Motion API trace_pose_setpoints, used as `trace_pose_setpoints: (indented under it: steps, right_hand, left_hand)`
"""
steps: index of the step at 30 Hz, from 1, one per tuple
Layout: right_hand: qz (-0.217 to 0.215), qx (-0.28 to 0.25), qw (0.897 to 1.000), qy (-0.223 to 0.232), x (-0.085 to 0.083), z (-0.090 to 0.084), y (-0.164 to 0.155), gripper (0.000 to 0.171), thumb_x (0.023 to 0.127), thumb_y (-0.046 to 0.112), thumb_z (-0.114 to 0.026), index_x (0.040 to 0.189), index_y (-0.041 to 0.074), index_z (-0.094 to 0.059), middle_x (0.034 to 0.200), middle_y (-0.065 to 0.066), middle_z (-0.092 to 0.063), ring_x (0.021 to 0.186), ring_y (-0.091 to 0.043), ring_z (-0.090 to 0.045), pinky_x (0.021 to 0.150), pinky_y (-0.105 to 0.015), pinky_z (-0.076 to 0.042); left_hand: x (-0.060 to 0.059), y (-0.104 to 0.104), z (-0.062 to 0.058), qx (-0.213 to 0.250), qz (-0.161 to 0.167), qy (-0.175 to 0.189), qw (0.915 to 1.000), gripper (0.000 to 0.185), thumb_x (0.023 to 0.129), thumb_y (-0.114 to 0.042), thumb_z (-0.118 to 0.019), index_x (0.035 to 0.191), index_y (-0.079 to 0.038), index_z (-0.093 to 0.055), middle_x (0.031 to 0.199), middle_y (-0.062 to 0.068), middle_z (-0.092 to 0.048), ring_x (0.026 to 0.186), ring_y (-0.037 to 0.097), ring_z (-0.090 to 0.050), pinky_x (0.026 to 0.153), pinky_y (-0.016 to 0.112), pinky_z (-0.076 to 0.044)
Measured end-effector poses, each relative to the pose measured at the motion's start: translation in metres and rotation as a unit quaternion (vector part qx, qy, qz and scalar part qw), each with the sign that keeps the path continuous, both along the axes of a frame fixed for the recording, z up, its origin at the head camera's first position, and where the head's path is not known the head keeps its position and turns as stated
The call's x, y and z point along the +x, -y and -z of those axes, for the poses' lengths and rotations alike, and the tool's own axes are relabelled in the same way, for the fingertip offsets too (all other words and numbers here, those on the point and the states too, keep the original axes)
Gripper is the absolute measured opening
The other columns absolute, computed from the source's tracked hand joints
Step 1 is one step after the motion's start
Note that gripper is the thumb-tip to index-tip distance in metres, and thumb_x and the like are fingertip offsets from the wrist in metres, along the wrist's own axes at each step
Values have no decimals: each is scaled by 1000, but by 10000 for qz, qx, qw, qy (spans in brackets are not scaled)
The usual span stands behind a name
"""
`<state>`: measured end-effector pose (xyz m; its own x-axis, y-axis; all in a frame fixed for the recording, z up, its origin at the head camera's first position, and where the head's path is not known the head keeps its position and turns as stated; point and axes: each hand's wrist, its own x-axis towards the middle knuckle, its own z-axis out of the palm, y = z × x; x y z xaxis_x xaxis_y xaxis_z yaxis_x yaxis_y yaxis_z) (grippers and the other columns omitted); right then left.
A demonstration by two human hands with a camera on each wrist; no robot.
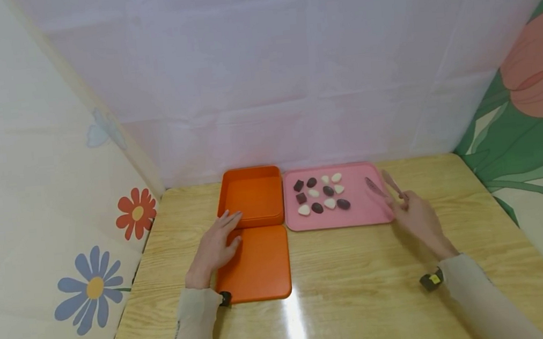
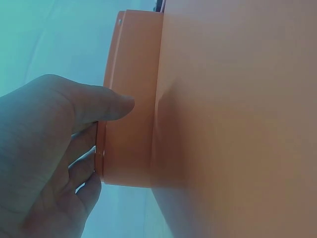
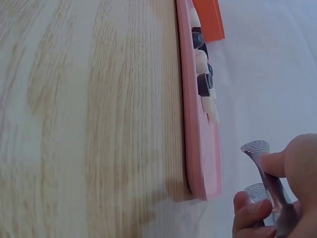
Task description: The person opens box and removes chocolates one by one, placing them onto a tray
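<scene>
My left hand [image 1: 215, 247] lies at the near left corner of an orange box [image 1: 254, 192], its fingers fairly straight and reaching over the rim. In the left wrist view the thumb [image 2: 111, 101] overlaps the box's front wall. My right hand [image 1: 418, 218] grips metal tongs [image 3: 267, 181] with perforated ends, spread apart above the right end of a pink tray [image 1: 360, 218]. Dark brown pieces [image 1: 344, 204] and white pieces [image 1: 304, 209], some egg-shaped, some heart-shaped and some blocky, lie in rows on the tray. Nothing is between the tong ends.
A flat orange lid [image 1: 261, 272] lies in front of the box, near its front wall. The tray stands right beside the box on the wooden table [image 1: 359, 285]. A pale cloth wall [image 1: 264, 84] rises behind, with flower-patterned walls [image 1: 93, 287] at both sides.
</scene>
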<state>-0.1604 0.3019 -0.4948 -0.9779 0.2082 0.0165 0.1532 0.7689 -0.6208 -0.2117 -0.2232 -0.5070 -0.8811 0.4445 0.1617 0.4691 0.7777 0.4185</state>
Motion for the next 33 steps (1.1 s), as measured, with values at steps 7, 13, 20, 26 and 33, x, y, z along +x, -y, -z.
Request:
trace_pose_setpoints:
  steps: [7, 13, 20, 26, 33]
  right_hand:
    - [230, 51, 9996, -122, -1, 1, -2, 81, 108, 59, -49, 148, -12, -49, 116, -35, -71, 92, -40, -72, 70, -48, -59]
    - [228, 11, 9993, -305, -3, 5, -6, 74, 110, 51, -51, 144, -15, -49, 107, -30, -71, 82, -35, -68, 63, -39, -52]
    - [456, 31, 9989, -137, -5, 13, -9, 81, 112, 53, -43, 146, -20, -44, 115, -38, -68, 98, -49, -69, 76, -58, -57]
    - [795, -50, 9964, 283, -9, 18, -12, 83, 112, 56, -39, 151, -17, -39, 112, -32, -64, 88, -39, -64, 65, -42, -51]
    - [798, -190, 9963, 266, -14, 21, -15, 82, 112, 55, -39, 150, -18, -38, 113, -33, -64, 94, -45, -65, 70, -50, -54]
  left_hand:
    - [1, 0, -1, 9, -4, 17, 10000, 66, 99, -10, -75, 160, -8, -51, 164, 15, -50, 158, 38, -37, 123, 64, -38]
    - [1, 1, -2, 37, 54, -23, 10000, 65, 99, -9, -75, 160, -7, -51, 164, 16, -50, 158, 39, -37, 123, 63, -37]
    - [2, 0, -2, 75, 102, -61, 9999, 65, 99, -9, -76, 160, -7, -51, 164, 17, -50, 158, 39, -38, 121, 64, -40]
    - [2, 0, -1, 68, 114, -62, 9999, 65, 99, -10, -76, 160, -7, -51, 164, 16, -49, 158, 39, -38, 120, 65, -41]
    - [1, 1, -1, 36, 109, -112, 9999, 64, 99, -11, -76, 159, -7, -52, 164, 16, -51, 157, 39, -38, 121, 63, -40]
